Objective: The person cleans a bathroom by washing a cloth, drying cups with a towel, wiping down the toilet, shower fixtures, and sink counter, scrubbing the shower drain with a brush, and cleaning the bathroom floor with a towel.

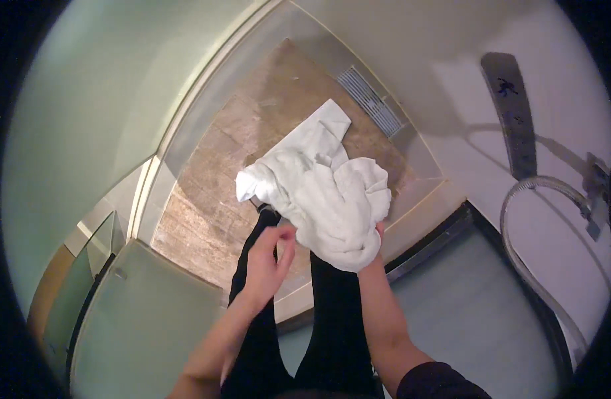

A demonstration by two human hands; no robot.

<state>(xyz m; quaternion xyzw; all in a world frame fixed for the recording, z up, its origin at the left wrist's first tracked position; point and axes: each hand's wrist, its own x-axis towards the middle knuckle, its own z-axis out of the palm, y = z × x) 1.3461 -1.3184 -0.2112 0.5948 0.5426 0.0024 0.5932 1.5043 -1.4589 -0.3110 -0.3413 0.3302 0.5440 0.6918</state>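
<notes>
A bunched white towel (335,209) hangs in loose folds in front of my legs, with a flatter end reaching away toward the far side. My right hand (380,229) is mostly hidden beneath the towel's right side and bears its weight; only a little of the hand shows at the edge. At the towel's near left edge is my left hand (271,256), its fingers loosely curved and the thumb near the index finger. Nothing shows inside it, and its fingertips are very close to the cloth.
Under the towel lies a brown tiled floor (199,219) with a raised border. A slatted drain grate (368,100) sits along the far right wall. Frosted glass panels (152,319) stand to the left. A metal shower hose (508,229) and a dark wall panel (514,123) are at right.
</notes>
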